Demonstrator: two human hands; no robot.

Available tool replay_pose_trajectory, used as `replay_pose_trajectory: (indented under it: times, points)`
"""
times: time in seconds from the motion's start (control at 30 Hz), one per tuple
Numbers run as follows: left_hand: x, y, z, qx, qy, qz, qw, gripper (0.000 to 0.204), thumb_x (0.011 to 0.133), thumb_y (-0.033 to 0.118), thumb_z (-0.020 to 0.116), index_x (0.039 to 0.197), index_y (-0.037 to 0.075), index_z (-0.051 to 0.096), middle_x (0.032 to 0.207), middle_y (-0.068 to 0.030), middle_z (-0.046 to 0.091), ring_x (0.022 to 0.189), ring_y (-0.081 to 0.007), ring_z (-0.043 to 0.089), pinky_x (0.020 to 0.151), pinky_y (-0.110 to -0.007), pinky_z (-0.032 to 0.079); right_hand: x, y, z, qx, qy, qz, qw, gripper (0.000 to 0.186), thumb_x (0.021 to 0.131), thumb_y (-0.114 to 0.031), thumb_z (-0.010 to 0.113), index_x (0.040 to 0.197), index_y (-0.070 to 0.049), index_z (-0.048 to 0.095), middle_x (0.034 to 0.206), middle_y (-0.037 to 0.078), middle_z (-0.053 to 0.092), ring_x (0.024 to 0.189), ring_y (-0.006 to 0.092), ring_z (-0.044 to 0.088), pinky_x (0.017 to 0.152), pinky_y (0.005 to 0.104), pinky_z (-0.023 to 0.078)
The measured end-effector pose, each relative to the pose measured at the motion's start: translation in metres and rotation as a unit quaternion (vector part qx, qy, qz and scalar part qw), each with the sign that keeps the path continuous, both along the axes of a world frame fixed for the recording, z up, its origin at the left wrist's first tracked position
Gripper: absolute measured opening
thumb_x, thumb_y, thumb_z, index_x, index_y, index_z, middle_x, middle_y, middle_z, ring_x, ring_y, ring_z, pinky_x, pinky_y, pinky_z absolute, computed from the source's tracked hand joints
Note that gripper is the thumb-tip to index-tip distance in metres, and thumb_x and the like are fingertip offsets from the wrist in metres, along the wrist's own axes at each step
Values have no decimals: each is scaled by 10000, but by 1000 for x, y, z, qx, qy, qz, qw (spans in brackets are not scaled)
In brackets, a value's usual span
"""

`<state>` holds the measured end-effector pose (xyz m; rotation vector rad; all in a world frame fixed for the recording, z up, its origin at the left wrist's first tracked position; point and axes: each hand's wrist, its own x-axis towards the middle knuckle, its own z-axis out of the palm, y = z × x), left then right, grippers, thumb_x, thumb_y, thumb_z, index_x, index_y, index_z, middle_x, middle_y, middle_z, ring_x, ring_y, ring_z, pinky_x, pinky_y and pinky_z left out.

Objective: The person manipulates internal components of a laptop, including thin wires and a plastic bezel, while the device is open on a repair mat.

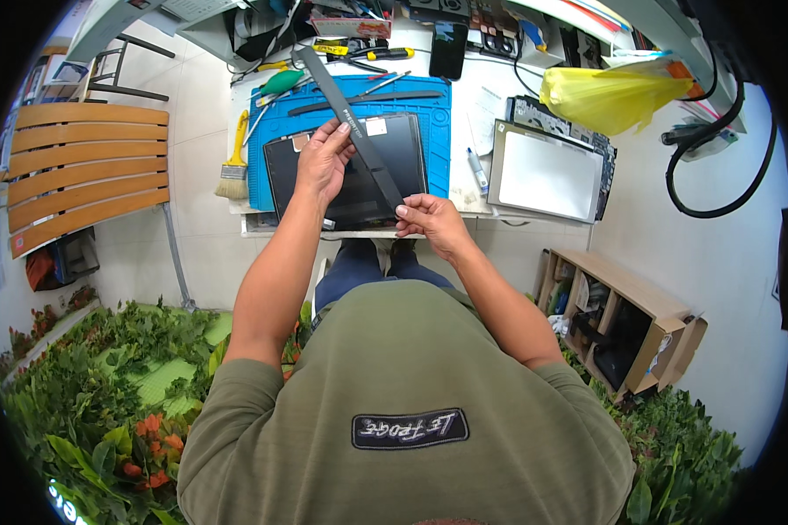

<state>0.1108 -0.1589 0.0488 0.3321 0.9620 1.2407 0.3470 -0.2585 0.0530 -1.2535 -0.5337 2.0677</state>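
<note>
A long, narrow black plastic trim strip [331, 91] slants across the view, raised over a dark screen panel [381, 144]. My left hand [326, 162] pinches the strip near its middle, fingers closed. Lower down, the thumb and fingers of my right hand [432, 224] close on the strip's near end. The panel lies on a blue repair mat [438, 166], and its near edge reaches the table's front. A second thin dark strip [411, 96] rests on the mat behind the panel.
Left of the mat lies a yellow-handled brush [234, 171]; a green blower bulb [280, 82] and pliers [390, 54] are behind. A phone [447, 50] stands at the back. At right are a marker-like tube [476, 171], a silver-grey panel [547, 173] and a hanging yellow bag [608, 98].
</note>
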Motion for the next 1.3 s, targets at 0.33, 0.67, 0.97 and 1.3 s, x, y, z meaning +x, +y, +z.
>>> replay_pose_trajectory:
  times: [0.33, 0.67, 0.97, 1.3]
  points:
    - [7, -100, -31, -59, 64, -6, 996, 286, 965, 103, 715, 1228, 34, 627, 1094, -59, 725, 972, -156, 694, 844, -310, 566, 43, -53, -15, 2, -105, 158, 982, 283, 945, -175, 774, 1099, 52, 703, 905, 84, 707, 759, 161, 699, 706, 307, 616]
    - [2, -128, -38, -59, 12, 52, 997, 223, 955, 76, 717, 1156, 74, 619, 1071, -59, 724, 964, -166, 702, 886, -336, 566, 66, -18, -32, -5, -143, 137, 980, 392, 1017, -324, 679, 1172, 36, 686, 1016, 107, 718, 850, 179, 699, 774, 328, 604]
    - [-2, -152, -56, -109, -9, 91, 990, 178, 934, 33, 703, 1076, 63, 599, 1022, -88, 721, 993, -220, 718, 932, -369, 576, 82, -34, -48, -24, -150, 77, 985, 359, 1039, -294, 638, 1183, 33, 678, 1072, 119, 704, 854, 187, 703, 739, 333, 612]
    - [2, -171, -79, -127, 26, 107, 986, 186, 906, 18, 728, 996, 47, 568, 997, -114, 720, 969, -241, 730, 906, -360, 593, 71, -30, -71, 34, -192, 46, 980, 314, 1046, -218, 625, 1220, 41, 666, 1024, 74, 686, 835, 162, 669, 716, 317, 613]
